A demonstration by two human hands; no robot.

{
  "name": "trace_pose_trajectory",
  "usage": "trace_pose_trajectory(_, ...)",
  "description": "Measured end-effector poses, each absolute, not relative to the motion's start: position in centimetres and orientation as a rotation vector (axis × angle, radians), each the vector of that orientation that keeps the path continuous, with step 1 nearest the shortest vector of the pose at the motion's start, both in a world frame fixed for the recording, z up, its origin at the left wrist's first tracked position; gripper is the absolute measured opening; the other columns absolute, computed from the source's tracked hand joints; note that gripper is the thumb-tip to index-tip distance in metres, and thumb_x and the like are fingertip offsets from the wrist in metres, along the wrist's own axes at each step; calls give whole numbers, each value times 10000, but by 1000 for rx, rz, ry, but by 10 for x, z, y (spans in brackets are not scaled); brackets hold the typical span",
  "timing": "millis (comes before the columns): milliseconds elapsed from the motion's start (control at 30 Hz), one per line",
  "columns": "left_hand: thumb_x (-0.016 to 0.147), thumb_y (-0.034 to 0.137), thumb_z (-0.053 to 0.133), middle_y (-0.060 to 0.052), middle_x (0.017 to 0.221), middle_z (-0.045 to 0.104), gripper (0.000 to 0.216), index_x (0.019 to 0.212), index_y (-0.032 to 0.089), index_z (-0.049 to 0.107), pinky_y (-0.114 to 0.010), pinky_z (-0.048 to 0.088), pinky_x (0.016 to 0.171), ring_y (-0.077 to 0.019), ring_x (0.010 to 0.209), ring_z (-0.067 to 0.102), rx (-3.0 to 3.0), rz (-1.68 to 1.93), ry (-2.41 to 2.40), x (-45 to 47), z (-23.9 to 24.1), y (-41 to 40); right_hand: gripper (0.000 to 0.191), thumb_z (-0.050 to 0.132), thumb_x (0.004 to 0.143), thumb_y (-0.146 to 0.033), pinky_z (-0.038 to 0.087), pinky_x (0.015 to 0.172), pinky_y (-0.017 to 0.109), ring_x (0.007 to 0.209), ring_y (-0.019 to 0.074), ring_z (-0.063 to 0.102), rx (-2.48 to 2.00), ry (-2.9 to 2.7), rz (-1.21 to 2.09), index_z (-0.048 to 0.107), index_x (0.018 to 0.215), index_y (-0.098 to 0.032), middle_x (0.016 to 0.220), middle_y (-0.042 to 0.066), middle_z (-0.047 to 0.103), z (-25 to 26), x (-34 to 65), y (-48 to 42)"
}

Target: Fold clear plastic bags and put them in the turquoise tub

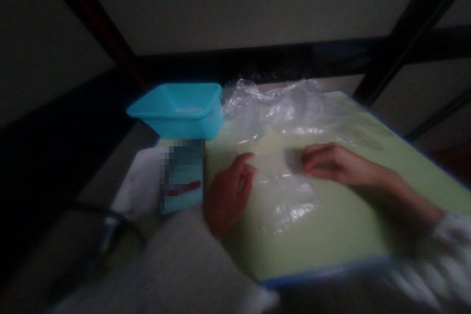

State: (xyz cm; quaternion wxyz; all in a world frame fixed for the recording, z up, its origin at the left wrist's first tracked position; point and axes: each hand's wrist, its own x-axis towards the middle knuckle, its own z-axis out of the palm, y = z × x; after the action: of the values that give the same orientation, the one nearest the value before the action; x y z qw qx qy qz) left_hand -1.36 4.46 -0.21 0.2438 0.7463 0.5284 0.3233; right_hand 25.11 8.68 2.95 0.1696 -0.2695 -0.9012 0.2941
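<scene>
One clear bag [289,206] is spread flat on the counter [360,225]; crumpled plastic [283,108] at twelve isn't. My left hand [230,194], at nine, has fingers parted; my right hand [334,163], at two, I can't tell.

Dim, grainy, blurry, glare on clear plastic [294,210]

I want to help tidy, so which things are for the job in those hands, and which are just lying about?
Seem part of the job:
left hand
right hand
flat clear plastic by both hands

Seem just lying about:
blue tub
red stick-like thing
crumpled clear plastic behind, though it may belong too
</scene>
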Motion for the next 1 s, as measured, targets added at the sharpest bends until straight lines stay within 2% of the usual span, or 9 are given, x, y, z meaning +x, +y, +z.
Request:
trace_pose_trajectory(100, 863, 198, 431, -38, 847, 706, 330, 1189, 160, 467, -330, 530, 802, -167, 812, 684, 1848, 942, 1361, -13, 2, 45, 212, 515, 920, -277, 466, 685, 262, 771, 138, 617, -796, -2509, 872, 670, 892, -134, 847, 59, 654, 30, 248, 84)
trace_pose_trajectory(300, 852, 196, 439, -29, 841, 701, 321, 1172, 184, 466, -329, 534, 794, -170, 820, 686, 1819, 877, 1342, -13, -1, 46, 224, 516, 915, -288, 505, 747, 277, 839, 155, 661, -857, -2469, 1027, 673, 981, -142, 934, 68, 710, 26, 243, 81)
trace_pose_trajectory(667, 837, 226, 479, -10, 751, 674, 274, 1106, 183, 509, -282, 538, 675, -159, 705, 676, 1798, 925, 1387, -15, 1, 47, 203, 518, 911, -291, 500, 708, 270, 787, 142, 643, -832, -2466, 1002, 669, 899, -156, 876, 56, 689, 28, 244, 81)
trace_pose_trajectory(833, 826, 207, 479, -8, 738, 668, 259, 1082, 177, 509, -256, 531, 624, -153, 667, 679, 1690, 1006, 1373, -13, 4, 46, 202, 521, 913, -245, 466, 651, 248, 722, 124, 617, -703, -2634, 980, 673, 813, -157, 791, 39, 651, 41, 249, 73)
trace_pose_trajectory(1000, 823, 183, 466, 7, 713, 652, 273, 1093, 185, 501, -252, 530, 621, -148, 661, 675, 1727, 969, 1381, -12, 1, 46, 136, 572, 868, -194, 463, 629, 264, 688, 133, 616, -762, -2744, 989, 686, 794, -191, 762, 16, 662, 46, 254, 62)
